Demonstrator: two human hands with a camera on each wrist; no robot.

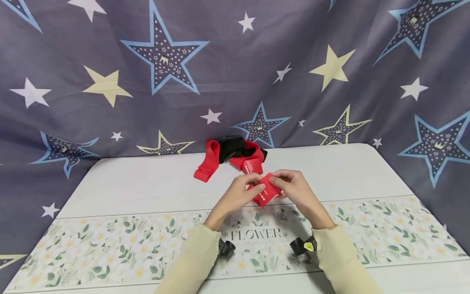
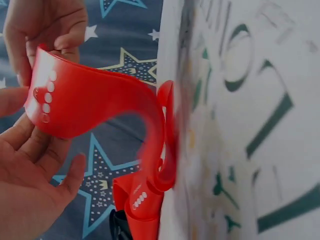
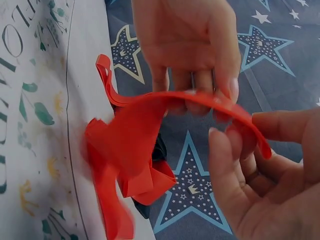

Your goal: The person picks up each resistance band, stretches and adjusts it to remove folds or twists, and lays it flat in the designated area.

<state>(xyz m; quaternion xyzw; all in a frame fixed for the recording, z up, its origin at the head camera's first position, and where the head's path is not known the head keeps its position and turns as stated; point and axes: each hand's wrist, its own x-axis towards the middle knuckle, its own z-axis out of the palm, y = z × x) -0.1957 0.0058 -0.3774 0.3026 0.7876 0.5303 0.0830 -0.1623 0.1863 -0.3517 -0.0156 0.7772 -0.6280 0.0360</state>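
Both hands hold a red resistance band (image 1: 267, 190), a flat strip with white print, raised over the front of the table. My left hand (image 1: 240, 194) pinches its left side, thumb on top; in the left wrist view, fingers (image 2: 37, 142) lie behind the printed end. My right hand (image 1: 295, 188) grips the upper right part between thumb and fingers, and the right wrist view has its fingertips (image 3: 257, 120) on the band's end. From the hands, the rest of the strip (image 2: 145, 115) curves down in a blurred loop towards the table.
Behind the hands lies a pile: a folded red band (image 1: 209, 161), a black band (image 1: 232, 149) and a red printed loop (image 1: 253, 163). A floral runner marked FLOWER (image 1: 147, 245) crosses the white table (image 1: 128, 183). A star-patterned curtain (image 1: 227, 73) hangs along the back.
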